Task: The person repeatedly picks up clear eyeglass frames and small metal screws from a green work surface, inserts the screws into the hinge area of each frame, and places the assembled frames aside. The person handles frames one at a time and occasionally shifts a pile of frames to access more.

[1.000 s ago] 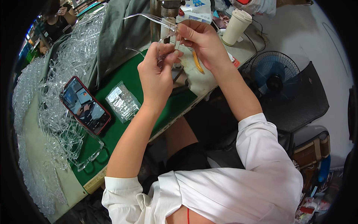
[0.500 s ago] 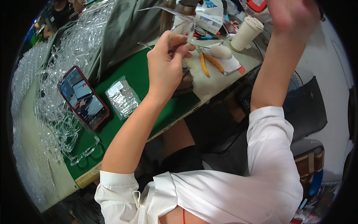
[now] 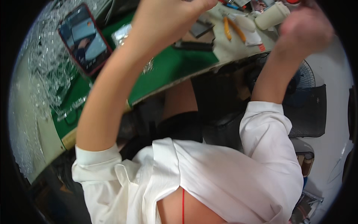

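Observation:
My left hand (image 3: 169, 18) is raised over the green mat (image 3: 164, 76); its thumb and bent fingers run off the top edge, so whatever they grip is out of sight. Off to the right, my right hand (image 3: 307, 28) is smeared by motion, and its fingers cannot be read. Close to it in the picture are a cream lidded cup (image 3: 273, 15) and a red object (image 3: 293, 1). Between the hands lie orange-handled pliers (image 3: 235, 30) and a white rounded object (image 3: 244, 23). Partly behind my left forearm is a clear packet (image 3: 121, 33) with shiny contents.
A heap of clear plastic glasses frames (image 3: 41, 63) covers the table's left side. A phone in a red case (image 3: 85, 40) rests against it. Dark and brown blocks (image 3: 199, 35) lie near the table edge. A fan (image 3: 300, 76) and a black chair (image 3: 311, 119) stand at the right.
My left hand has gone up and to the right; the clear glasses frame pinched in it earlier is out of the picture. My right hand has come lower. The whole view has shifted.

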Available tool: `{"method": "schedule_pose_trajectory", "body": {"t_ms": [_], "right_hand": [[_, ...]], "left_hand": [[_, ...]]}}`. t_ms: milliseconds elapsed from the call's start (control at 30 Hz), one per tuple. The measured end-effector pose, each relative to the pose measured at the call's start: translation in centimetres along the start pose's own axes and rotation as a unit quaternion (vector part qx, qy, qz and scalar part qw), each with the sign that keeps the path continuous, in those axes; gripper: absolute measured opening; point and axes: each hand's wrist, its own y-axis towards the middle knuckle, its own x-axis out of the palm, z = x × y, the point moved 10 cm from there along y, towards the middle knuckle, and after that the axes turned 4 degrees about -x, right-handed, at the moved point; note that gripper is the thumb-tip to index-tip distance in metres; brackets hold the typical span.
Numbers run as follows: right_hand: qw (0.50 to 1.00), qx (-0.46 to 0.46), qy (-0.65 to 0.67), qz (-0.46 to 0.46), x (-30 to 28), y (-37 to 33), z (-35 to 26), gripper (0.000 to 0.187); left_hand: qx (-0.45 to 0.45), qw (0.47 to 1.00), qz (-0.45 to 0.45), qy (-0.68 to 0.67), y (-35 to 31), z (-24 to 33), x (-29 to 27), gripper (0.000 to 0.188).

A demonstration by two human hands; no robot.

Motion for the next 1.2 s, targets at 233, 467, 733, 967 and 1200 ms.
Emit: {"method": "schedule_pose_trajectory", "body": {"t_ms": [233,467,733,967,1200], "right_hand": [[0.899,0.181,-0.137,-0.374,14.1,-18.7,2.4,0.035],[0.905,0.093,-0.137,-0.391,14.5,-19.5,1.4,0.024],[0.913,0.227,-0.056,-0.333,13.8,-19.1,4.0,0.013],[0.894,0.279,-0.034,-0.349,14.8,-19.7,5.1,0.008],[0.889,0.206,-0.028,-0.408,16.1,-19.5,4.9,0.008]], "left_hand": [[0.001,0.966,-0.061,0.252,-9.1,8.0,-5.3,0.042],[0.039,0.878,0.278,0.387,-18.0,13.4,-14.9,0.064],[-0.136,0.98,0.127,-0.073,-20.0,7.0,-12.3,0.049],[-0.147,0.963,0.205,-0.092,-18.6,6.6,-9.3,0.05],[-0.147,0.972,0.154,-0.104,-18.8,7.1,-8.6,0.063]]}}
